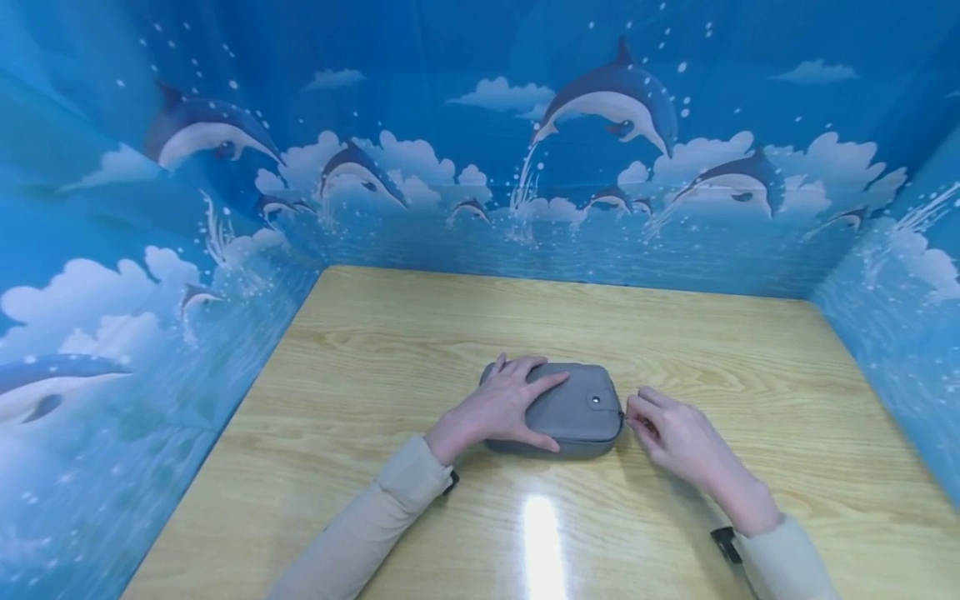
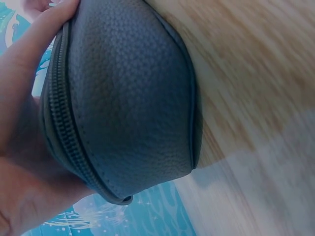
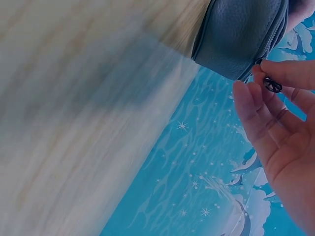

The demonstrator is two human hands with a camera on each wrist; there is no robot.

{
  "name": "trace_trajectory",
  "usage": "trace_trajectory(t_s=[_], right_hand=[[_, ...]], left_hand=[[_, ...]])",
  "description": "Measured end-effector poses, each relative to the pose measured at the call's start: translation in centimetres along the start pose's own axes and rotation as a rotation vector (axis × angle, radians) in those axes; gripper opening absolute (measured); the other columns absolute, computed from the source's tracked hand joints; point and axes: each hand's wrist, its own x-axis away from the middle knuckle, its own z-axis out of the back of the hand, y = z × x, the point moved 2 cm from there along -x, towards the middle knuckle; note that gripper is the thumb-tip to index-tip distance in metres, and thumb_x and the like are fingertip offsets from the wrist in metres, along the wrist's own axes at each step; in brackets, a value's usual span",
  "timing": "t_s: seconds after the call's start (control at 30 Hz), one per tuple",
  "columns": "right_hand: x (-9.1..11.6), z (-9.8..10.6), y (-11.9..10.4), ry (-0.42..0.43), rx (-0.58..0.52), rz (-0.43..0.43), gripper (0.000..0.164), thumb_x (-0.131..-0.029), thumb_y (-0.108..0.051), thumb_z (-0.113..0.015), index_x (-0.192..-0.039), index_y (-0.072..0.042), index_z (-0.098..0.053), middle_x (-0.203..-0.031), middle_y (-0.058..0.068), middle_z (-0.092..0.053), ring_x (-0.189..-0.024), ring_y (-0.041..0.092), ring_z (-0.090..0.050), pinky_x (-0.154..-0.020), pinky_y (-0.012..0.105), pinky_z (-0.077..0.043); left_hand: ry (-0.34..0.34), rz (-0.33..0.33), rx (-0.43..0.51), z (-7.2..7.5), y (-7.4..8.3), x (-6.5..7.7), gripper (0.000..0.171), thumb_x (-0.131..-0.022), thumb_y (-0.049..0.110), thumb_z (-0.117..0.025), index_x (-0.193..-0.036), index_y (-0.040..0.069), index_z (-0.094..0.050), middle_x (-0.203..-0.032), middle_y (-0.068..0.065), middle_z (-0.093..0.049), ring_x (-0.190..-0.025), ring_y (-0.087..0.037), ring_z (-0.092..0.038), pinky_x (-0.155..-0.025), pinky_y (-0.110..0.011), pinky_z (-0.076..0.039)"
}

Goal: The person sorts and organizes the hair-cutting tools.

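A grey zippered pouch with pebbled leather-like sides and a round snap on its top lies on the wooden table. My left hand rests on top of it with spread fingers, the thumb toward the near edge. In the left wrist view, the zipper runs along the pouch's side, its teeth closed in the stretch that shows. At the pouch's right end, my right hand pinches a dark zipper pull between thumb and index finger. The other right fingers are loosely bent beside it.
The light wood-grain table extends around the pouch. Blue sheeting printed with dolphins and clouds stands along its back and sides. A bright reflection lies on the table in front of the pouch. Each wrist carries a dark band.
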Motion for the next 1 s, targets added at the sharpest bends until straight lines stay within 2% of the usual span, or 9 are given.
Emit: trace_trajectory(t_s=[0.27,0.5,0.73,1.0], right_hand=[[0.5,0.1,-0.6,0.032,0.005,0.004,0.028,-0.078,0.004,-0.074,-0.077,-0.018,-0.058,-0.074,-0.014,-0.044,-0.058,-0.005,-0.034,-0.045,0.014,-0.031],[0.9,0.1,-0.9,0.047,0.000,-0.005,0.025,-0.076,0.005,-0.077,-0.082,-0.016,-0.066,-0.076,-0.013,-0.056,-0.058,-0.007,-0.038,-0.045,0.013,-0.034],[1.0,0.3,-1.4,0.048,0.014,-0.025,0.022,-0.077,0.003,-0.077,-0.083,-0.015,-0.069,-0.076,-0.012,-0.061,-0.057,-0.007,-0.039,-0.045,0.014,-0.034],[1.2,0.5,-2.0,0.059,0.022,-0.020,0.018,-0.076,-0.002,-0.081,-0.083,-0.016,-0.070,-0.071,-0.014,-0.058,-0.057,-0.008,-0.038,-0.045,0.013,-0.032]], left_hand=[[-0.002,0.001,0.009,-0.2,0.0,0.0,0.106,-0.074,0.073,-0.076,-0.160,0.031,-0.030,-0.163,-0.011,-0.028,-0.150,-0.030,-0.030,-0.122,-0.062,-0.017],[0.006,-0.003,-0.001,-0.2,-0.1,-0.1,0.106,-0.074,0.072,-0.076,-0.160,0.030,-0.031,-0.163,-0.012,-0.030,-0.149,-0.031,-0.031,-0.121,-0.063,-0.018],[0.015,-0.004,-0.002,-0.3,-0.2,-0.2,0.106,-0.074,0.073,-0.076,-0.160,0.030,-0.031,-0.163,-0.013,-0.029,-0.149,-0.031,-0.030,-0.121,-0.063,-0.018],[0.023,-0.004,0.004,-0.3,-0.1,-0.2,0.106,-0.073,0.073,-0.076,-0.160,0.030,-0.031,-0.162,-0.013,-0.029,-0.149,-0.031,-0.030,-0.122,-0.063,-0.017]])
